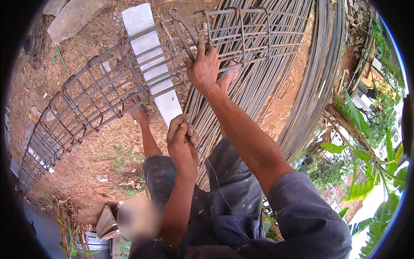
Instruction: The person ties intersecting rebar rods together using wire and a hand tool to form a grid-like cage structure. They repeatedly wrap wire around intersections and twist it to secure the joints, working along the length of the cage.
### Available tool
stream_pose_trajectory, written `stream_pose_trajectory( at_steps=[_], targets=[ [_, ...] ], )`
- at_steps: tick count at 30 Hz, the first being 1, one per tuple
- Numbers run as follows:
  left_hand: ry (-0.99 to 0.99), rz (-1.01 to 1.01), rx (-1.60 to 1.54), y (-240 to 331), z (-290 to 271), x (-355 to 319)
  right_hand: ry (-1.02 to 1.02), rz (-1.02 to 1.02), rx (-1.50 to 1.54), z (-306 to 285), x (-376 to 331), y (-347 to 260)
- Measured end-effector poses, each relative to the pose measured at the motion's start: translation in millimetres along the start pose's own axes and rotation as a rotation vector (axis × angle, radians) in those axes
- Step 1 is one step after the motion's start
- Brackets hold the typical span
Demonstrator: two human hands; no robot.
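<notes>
Closest in, a pair of dark blue-grey cloth trousers spread below the head, knees bent, and a dark blue-grey cloth sleeve covered the right upper arm. Across the trousers trailed a thin, dark metal wire, and up it went to the left hand, raised over the near end of a long whitish slab, the fingers curled and pressed together on the wire! Farther out, the right hand had the action at the cage: its fingers were bent and clamped around the handles of a pair of rusty brown metal pincers, the tool's head pointing away from the body. The pincers lay over the top of a long, brown steel-bar cage, which swept in a curve from far left to upper right. Under the cage ran that whitish, flat, oblong slab, and a bare-skinned left foot stood by the cage's near side. Right of the slab, a broad stack of long grey-brown steel bars fanned out on reddish, straw-strewn ground; beyond it came a second bundle of thin grey steel bars, then broad green leaves at the right edge.
</notes>
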State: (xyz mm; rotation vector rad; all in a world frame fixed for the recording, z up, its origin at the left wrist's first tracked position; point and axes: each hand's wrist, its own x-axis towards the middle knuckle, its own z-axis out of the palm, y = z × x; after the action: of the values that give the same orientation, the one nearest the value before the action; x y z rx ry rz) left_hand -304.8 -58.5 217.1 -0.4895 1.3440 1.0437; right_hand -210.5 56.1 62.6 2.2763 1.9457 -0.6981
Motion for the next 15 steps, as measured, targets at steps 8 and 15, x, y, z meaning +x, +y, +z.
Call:
stream_pose_trajectory(
  at_steps=[8, 15],
  targets=[
    [0.254, 0.262, 0.042, 24, -14, 26, -0.550, 0.113, 0.671, -47, -99, -31],
    [0.276, 0.372, -0.210, 30, -35, 53, -0.659, -0.029, 0.706, -61, -140, -51]
  ],
)
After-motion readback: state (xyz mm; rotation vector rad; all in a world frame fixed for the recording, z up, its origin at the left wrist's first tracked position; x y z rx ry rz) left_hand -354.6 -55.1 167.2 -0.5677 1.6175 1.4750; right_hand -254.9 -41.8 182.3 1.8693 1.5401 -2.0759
